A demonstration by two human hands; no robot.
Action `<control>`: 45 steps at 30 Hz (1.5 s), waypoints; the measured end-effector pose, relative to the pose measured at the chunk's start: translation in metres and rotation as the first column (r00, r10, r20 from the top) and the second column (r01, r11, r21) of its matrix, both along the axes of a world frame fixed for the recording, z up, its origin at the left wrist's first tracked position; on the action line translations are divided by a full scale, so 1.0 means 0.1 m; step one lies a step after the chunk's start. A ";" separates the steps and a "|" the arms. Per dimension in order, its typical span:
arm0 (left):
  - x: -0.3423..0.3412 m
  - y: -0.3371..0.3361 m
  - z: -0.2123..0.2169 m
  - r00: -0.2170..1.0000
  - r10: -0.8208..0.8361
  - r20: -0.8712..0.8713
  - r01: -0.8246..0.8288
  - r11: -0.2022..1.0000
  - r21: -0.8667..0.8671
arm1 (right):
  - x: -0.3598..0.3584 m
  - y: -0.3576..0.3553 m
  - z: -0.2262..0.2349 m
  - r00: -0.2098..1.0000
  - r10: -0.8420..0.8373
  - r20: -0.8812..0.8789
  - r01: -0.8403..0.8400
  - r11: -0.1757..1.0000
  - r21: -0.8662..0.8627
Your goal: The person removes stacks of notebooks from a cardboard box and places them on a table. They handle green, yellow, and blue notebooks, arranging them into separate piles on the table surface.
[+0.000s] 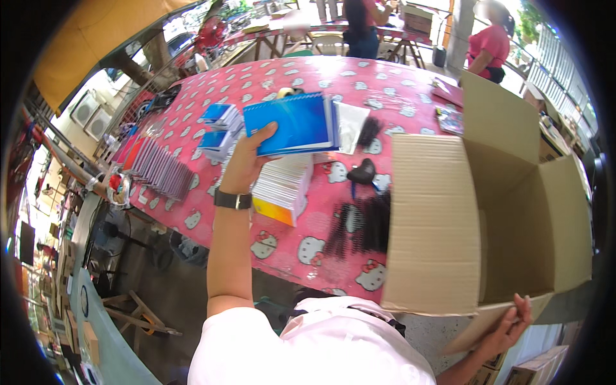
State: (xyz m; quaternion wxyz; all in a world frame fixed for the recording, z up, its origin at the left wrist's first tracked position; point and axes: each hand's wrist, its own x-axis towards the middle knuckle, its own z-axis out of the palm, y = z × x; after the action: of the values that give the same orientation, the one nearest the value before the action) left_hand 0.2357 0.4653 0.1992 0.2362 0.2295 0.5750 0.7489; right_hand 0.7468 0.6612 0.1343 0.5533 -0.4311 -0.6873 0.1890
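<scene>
Notebooks lifted beside an open carton

Notebooks [294, 124] with blue covers and spiral bindings are grasped as a small stack in the left hand [244, 163], thumb on top, and are held above a taller pile of notebooks [282, 186] lying on the table. A black wristwatch [232, 200] is worn on that arm. The lower flap of a large open cardboard box [487, 224] is gripped by the right hand [507, 327] at the table's near edge.

The table [256, 83] is covered with a pink cloth printed with white cartoon cats. Black plastic binding combs [362, 224] are spread just beside the box, and a row of upright booklets [160, 168] is lined along the left edge. Smaller blue notebook stacks [218, 128] are set behind the raised hand. Bare concrete floor [173, 289] is seen below. Further tables and two standing people [491, 45] are seen at the far end, where daylight comes in.
</scene>
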 end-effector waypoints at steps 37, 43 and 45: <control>-4.00 -1.47 -2.24 0.473 0.829 -0.299 -0.879 0.468 -0.093 | -0.49 -0.27 0.00 0.916 -0.258 0.306 0.208 0.960 0.187; -3.56 -1.17 -1.70 0.361 0.844 -0.397 -0.929 0.287 -0.235 | -0.61 -0.49 0.16 0.907 -0.280 0.315 0.183 0.935 0.305; -3.39 -1.39 -1.46 0.468 0.824 -0.320 -0.880 0.467 -0.085 | -0.63 -0.44 0.13 0.934 -0.196 0.297 0.138 0.968 0.208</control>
State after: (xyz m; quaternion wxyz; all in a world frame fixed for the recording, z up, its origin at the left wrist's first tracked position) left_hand -0.1038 0.3266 0.0529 -0.2162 -0.0343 0.7205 0.6580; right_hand 0.6837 0.6173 0.1470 0.4877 -0.4599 -0.7420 0.0057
